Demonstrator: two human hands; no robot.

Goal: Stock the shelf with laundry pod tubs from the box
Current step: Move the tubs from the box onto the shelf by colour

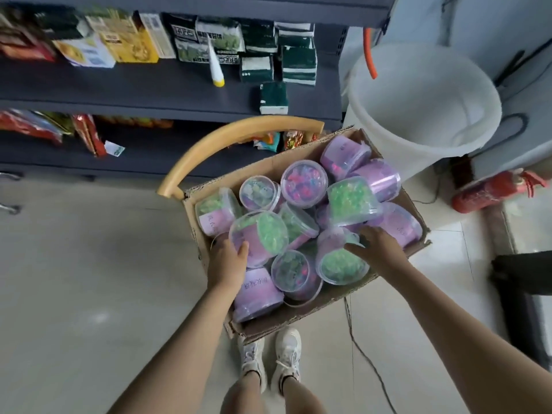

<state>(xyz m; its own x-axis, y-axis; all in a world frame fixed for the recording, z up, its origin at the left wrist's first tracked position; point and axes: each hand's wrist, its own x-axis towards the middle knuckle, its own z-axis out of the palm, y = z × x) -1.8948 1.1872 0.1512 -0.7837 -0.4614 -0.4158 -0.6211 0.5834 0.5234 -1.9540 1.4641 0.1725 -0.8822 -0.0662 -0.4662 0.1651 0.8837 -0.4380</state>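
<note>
A cardboard box point(385, 280) sits on a chair in front of me, filled with several clear laundry pod tubs with purple labels. My left hand point(227, 261) grips a tilted tub of green pods point(260, 234) at the box's left side. Over at the right side, my right hand point(378, 245) holds another green-pod tub point(340, 261) from above. A tub with pink and blue pods point(304, 182) lies further back. The dark shelf point(155, 94) stands behind the box, with a bare stretch on its middle board.
Boxes and green tissue packs point(298, 64) fill the shelf's upper board; snack bags lie below. The chair's curved wooden back point(215, 144) rises behind the box. A large white bucket point(424, 106) stands right, a red fire extinguisher point(495, 191) beyond. A cable point(367, 363) crosses the floor.
</note>
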